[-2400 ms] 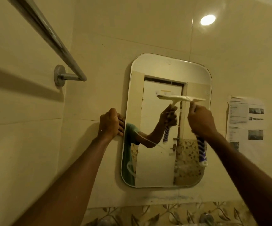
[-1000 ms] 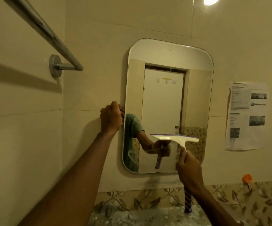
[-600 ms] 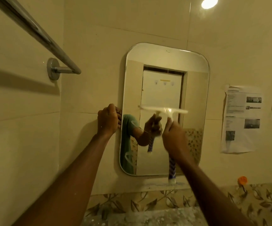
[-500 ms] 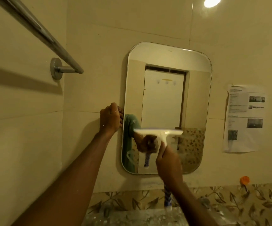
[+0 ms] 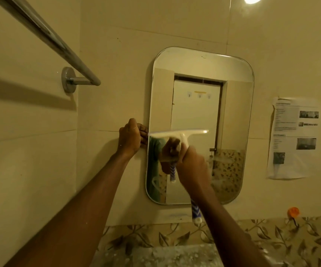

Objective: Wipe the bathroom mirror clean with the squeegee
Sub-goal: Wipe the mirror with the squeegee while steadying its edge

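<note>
Right hand (image 5: pixel 191 166): fist wrapped around the squeegee's handle, in front of the mirror's lower middle.
Squeegee (image 5: pixel 177 134): pale blade level across the glass just above the right hand, its left tip at the mirror's left edge; blue-patterned handle end pokes out below the wrist.
Left hand (image 5: pixel 129 138): fingers curled on the mirror's left edge, beside the blade's tip.
Mirror (image 5: pixel 232 116): upright on the tiled wall; smears show at lower right.
Towel rail (image 5: pixel 59 45): upper left, well apart.
Paper sheet (image 5: pixel 292 137): stuck on the wall right of the mirror.
</note>
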The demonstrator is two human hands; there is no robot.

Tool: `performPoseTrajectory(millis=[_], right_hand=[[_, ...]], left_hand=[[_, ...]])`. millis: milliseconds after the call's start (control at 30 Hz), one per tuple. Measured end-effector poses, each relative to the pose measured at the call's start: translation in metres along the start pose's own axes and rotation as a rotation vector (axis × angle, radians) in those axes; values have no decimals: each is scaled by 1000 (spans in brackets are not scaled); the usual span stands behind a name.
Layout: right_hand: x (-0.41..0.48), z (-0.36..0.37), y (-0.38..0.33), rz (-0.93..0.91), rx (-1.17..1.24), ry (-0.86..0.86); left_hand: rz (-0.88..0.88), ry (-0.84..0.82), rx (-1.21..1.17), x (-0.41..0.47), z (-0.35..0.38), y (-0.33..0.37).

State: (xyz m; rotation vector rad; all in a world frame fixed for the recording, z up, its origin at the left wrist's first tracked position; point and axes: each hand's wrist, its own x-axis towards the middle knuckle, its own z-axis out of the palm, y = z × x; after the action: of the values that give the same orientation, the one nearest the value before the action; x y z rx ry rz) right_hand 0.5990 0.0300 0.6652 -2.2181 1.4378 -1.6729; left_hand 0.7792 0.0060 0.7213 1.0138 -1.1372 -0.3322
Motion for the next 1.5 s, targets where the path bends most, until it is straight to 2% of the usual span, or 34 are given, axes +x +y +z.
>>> performPoseTrajectory(millis=[133,233,367,433,600,700,767,900,967,1133,1233,1300,1500], right_hand=[[-49,15,31,66,-75,-70],[-42,4,39,46,-58,-84],[24,-26,26,9,63,128],[42,-31,23,-2,50,158],[-24,7,63,42,66,68],[-51,13,79,59,-12,8],[-35,-5,81,35,9,-6],[36,-67,82,43,73,156],[52,-80,95,71,64,169],[-20,-24,145,209,57,133],[-54,-16,154,223,-17,77],[-42,-32,146,197,-2,43],[33,-82,135,138,124,118]], left_hand=[[12,28,-2,-1,1,2],[30,52,40,-6,3,4],[98,106,144,-9,6,-1],[150,124,229,-12,9,-3],[248,163,379,-14,14,-3],[263,205,421,-15,17,-5],[275,230,435,-18,20,-8],[279,266,449,-21,27,-11],[277,286,463,-22,30,-11],[280,304,477,-21,30,-19],[292,322,484,-23,30,-23],[300,328,486,-24,31,-22],[291,325,487,-26,31,-19]])
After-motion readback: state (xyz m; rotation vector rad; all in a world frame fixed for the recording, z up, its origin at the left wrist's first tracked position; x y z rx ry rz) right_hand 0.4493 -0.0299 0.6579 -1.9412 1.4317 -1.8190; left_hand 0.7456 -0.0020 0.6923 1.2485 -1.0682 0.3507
